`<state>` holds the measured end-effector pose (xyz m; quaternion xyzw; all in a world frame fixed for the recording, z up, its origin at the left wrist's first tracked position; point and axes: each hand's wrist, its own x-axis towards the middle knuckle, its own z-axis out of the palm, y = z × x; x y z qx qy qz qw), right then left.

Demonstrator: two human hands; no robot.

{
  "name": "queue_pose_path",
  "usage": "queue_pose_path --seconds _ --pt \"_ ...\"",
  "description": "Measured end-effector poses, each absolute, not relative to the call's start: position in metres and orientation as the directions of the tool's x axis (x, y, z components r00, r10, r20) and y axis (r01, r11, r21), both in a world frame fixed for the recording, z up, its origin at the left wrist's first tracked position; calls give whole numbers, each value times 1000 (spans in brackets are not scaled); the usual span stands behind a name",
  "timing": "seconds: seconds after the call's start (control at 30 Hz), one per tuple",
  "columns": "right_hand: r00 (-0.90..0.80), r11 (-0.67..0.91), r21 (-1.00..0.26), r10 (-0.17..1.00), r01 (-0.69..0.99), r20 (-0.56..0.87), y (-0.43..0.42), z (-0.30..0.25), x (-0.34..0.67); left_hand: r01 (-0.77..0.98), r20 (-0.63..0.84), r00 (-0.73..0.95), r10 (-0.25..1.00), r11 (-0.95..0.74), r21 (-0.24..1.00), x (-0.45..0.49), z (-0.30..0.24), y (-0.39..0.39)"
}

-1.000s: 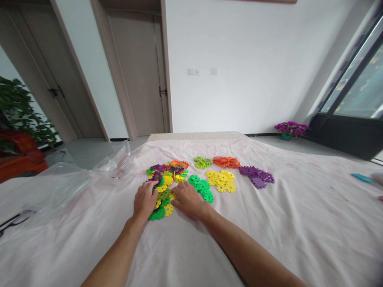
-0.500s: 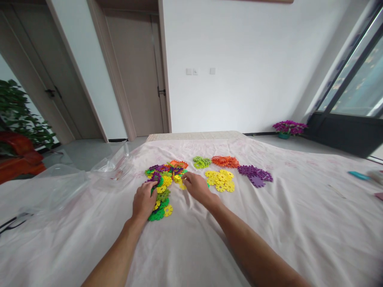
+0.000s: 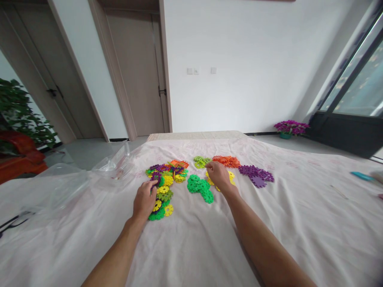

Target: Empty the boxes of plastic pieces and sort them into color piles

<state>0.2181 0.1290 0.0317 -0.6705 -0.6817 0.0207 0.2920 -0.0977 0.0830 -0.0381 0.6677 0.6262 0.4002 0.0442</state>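
Note:
My left hand [image 3: 145, 199] rests at the left edge of a mixed pile of notched plastic discs [image 3: 164, 189]. Its fingers are curled against a purple notched disc [image 3: 155, 178] that stands up at the fingertips. Over the yellow discs [image 3: 232, 177] hovers my right hand [image 3: 219, 174], hiding most of them. Its fingers are pinched together, and what lies between them cannot be made out. Green discs [image 3: 200, 186] lie between the two hands. Just beyond the right fingertips is a light green heap [image 3: 201, 161].
Orange discs [image 3: 226, 161] and purple discs [image 3: 256, 175] form heaps at the back right. Clear plastic containers [image 3: 115, 163] stand on the left of the pale cloth [image 3: 185, 247]. Black-handled scissors [image 3: 14, 223] lie at far left, a blue object [image 3: 361, 175] at far right.
My right hand has moved right, from the mixed pile to above the yellow discs. This uncovers the green heap. My left hand has stayed in place.

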Motion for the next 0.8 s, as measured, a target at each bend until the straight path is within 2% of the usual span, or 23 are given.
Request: queue_pose_path --seconds 0.1,0.2,0.33,0.47,0.63,0.7,0.8 --pt "-196 367 -456 904 811 379 122 30 189 746 491 -137 860 -236 622 -98 -36 82" --pt "-473 603 -406 795 686 380 107 26 159 718 488 -156 859 -241 653 -98 -35 80" --pt "-682 768 -292 640 570 353 87 18 135 713 479 -159 863 -235 661 -97 -34 78" --pt "-726 810 -226 585 541 361 79 10 124 714 480 -151 864 -240 658 -97 -35 80" --pt "-717 802 -154 587 577 376 77 3 117 728 471 -149 869 -226 647 -98 -36 80" --pt "-670 776 -193 620 600 407 77 3 117 727 469 -151 870 -224 649 -98 -35 80" --pt "-512 689 -361 716 629 474 81 4 121 720 467 -148 872 -229 655 -97 -34 79"
